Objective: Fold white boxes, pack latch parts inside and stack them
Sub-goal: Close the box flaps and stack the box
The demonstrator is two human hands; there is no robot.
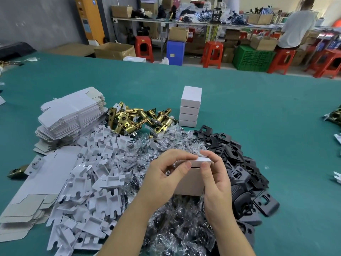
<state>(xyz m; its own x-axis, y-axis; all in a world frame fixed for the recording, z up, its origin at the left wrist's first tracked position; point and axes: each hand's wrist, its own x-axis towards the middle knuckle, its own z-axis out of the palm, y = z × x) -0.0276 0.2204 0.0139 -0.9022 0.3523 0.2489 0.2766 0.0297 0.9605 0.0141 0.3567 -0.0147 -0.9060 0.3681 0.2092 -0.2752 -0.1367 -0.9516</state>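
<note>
So: four closed boxes (pixel 190 109) stacked beyond the fingers; both hands, left hand (pixel 166 174) and right hand (pixel 215 180), grip a fifth white box (pixel 190 183), lid flap half tucked. Piles of parts remain.

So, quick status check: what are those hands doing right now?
Both grips on the white box: left hand steadies it, right hand pinches the top flap. Flap not yet tucked. Four finished boxes stacked behind. Nothing in the way.
</note>
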